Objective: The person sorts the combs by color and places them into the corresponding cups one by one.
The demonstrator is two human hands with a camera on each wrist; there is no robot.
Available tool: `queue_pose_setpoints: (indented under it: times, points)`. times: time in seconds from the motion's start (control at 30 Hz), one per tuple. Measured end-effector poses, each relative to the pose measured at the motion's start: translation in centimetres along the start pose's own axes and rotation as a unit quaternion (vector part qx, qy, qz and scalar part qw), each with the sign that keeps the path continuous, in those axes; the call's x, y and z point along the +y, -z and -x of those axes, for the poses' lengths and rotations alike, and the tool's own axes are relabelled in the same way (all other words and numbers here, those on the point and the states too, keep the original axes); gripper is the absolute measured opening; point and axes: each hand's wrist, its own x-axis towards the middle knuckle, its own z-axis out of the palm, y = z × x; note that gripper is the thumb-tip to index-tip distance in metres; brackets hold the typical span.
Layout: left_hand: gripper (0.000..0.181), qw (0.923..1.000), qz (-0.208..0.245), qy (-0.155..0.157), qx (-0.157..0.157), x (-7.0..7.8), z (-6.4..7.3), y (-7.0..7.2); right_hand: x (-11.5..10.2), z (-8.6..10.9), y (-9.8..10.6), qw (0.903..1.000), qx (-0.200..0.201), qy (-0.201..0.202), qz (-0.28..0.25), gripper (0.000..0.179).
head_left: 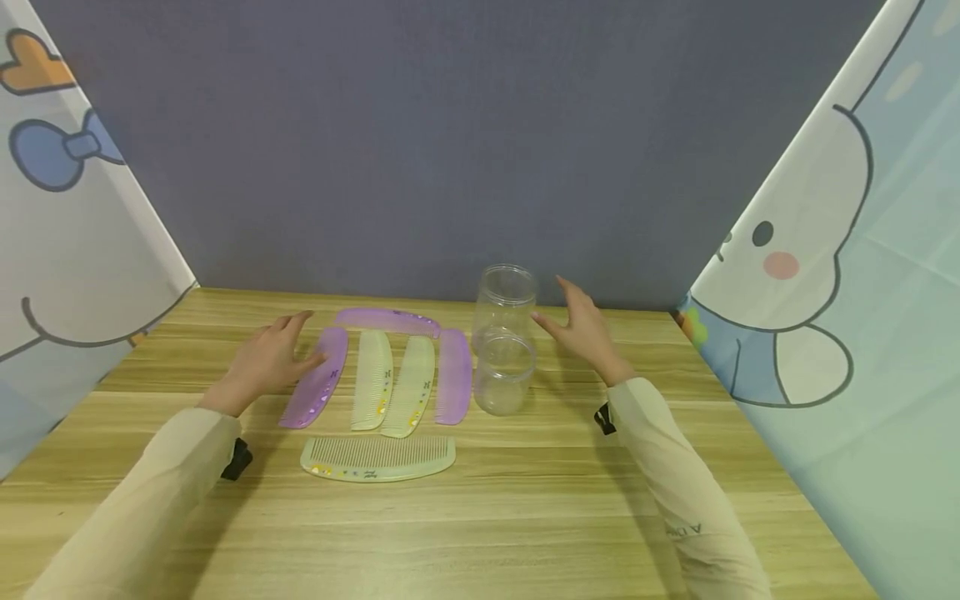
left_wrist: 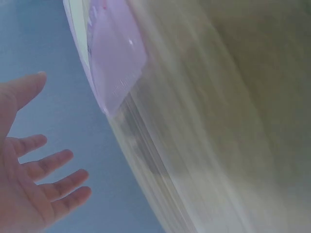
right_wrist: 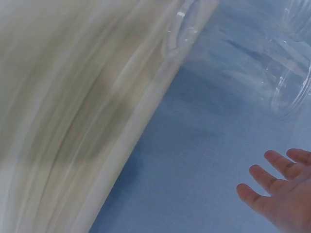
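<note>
My left hand (head_left: pixel 264 360), fingers spread and nothing in its grasp, is beside the leftmost purple comb (head_left: pixel 322 375). In the left wrist view its fingers are loosely extended, apart from a purple comb (left_wrist: pixel 116 53). Two more purple combs lie at the back (head_left: pixel 386 320) and on the right (head_left: pixel 453 379). Between them are two pale green combs (head_left: pixel 372 383), and a third green comb (head_left: pixel 378 460) lies crosswise in front. To the right stand two clear plastic jars, one behind (head_left: pixel 506 287) and one in front (head_left: pixel 502 396). My right hand (head_left: pixel 587 333), with fingers extended, holds nothing beside the rear jar.
All this is on a wood-grain table (head_left: pixel 420 542). A dark grey panel (head_left: pixel 420 150) rises along its back edge. Cartoon-printed sheets flank the table on the left (head_left: pixel 90 250) and right (head_left: pixel 900 317).
</note>
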Motion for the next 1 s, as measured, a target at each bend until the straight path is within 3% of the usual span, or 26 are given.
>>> queue_pose_setpoints:
  times: [0.5,1.0]
  points:
    - [0.077,0.9942,0.082,0.035,-0.061,0.4,-1.9,-0.4,-1.6,-1.6,-0.9,0.9971,0.011,0.005,-0.075,0.086]
    - [0.078,0.9883,0.124,0.04,-0.08,0.3,-2.8,-1.6,-1.6,-2.5,-2.3,0.9872,0.013,-0.017,-0.158,0.085]
